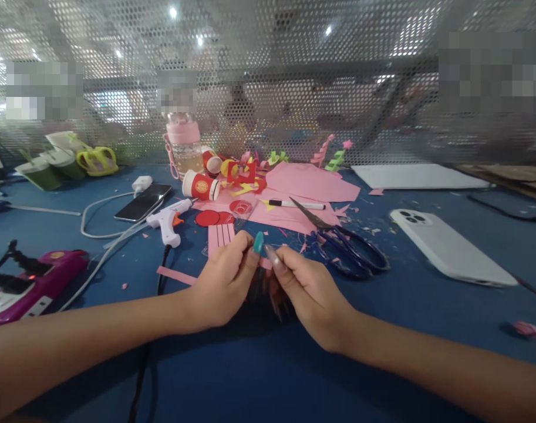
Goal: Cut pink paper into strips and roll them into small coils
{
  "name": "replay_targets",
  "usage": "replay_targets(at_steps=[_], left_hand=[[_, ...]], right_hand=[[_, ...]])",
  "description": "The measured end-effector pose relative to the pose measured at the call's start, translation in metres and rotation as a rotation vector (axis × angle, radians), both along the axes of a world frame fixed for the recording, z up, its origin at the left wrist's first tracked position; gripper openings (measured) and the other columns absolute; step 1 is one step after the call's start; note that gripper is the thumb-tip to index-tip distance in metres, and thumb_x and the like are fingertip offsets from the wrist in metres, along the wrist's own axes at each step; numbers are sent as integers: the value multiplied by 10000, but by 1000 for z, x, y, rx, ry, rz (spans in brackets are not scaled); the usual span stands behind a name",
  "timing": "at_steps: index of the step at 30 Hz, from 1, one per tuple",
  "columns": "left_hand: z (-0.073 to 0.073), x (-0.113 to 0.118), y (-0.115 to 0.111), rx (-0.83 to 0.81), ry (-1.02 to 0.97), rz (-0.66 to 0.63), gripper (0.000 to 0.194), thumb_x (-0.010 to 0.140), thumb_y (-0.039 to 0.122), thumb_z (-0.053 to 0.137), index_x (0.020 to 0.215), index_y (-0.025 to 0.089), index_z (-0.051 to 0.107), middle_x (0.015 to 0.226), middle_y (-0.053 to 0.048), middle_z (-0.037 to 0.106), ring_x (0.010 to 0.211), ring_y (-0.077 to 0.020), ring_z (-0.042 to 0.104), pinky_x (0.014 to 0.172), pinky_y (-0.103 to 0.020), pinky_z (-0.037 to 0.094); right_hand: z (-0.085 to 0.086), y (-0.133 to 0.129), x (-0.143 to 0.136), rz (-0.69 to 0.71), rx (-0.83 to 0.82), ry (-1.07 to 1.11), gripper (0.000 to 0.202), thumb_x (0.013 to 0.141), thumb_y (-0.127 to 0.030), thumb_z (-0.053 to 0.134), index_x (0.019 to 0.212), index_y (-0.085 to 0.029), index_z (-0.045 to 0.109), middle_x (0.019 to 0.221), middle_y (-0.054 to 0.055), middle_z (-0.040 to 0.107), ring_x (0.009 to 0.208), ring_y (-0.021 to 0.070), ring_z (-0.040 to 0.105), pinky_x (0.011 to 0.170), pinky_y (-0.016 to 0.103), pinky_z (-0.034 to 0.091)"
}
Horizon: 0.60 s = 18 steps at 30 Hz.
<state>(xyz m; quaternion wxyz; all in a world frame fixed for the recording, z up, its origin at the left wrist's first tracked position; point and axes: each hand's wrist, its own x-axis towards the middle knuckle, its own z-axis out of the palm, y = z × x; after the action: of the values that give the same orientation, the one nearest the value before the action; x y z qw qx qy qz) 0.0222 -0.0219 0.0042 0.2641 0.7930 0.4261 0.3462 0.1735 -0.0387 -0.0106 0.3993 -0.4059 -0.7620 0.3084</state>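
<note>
Left hand (225,283), right hand (315,295) pinch pink strip (266,264)

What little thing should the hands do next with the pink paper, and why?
Maybe the right hand could gently fold the pink paper, since the left hand seems to pinch it and a short bit shows between the two hands.

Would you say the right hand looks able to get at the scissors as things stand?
Probably yes: the scissors lie just beyond the right hand, with nothing large seen across their handles. That hand appears to be pinching a pink strip, though, so it would likely need to let go first.
</note>
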Motion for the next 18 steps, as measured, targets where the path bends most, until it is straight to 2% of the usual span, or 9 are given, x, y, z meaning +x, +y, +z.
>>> replay_targets(at_steps=[8, 18], left_hand=[[2, 2, -2, -14, 26, 39, 209, 881, 246, 295, 678, 210, 331, 587, 45, 391, 521, -110, 371, 506, -259, 301], [2, 0, -2, -91, -20, 11, 246, 891, 282, 320, 664, 197, 359, 566, 54, 378, 506, -94, 354, 487, -242, 296]], right_hand=[[0, -3, 0, -23, 179, -91, 236, 916, -210, 311, 689, -213, 373, 534, -29, 457, 439, 110, 448, 437, 229, 336], [0, -4, 1, -24, 285, -145, 194, 894, -163, 326, 718, -210, 391, 537, -27, 482, 421, 102, 457, 432, 211, 336]])
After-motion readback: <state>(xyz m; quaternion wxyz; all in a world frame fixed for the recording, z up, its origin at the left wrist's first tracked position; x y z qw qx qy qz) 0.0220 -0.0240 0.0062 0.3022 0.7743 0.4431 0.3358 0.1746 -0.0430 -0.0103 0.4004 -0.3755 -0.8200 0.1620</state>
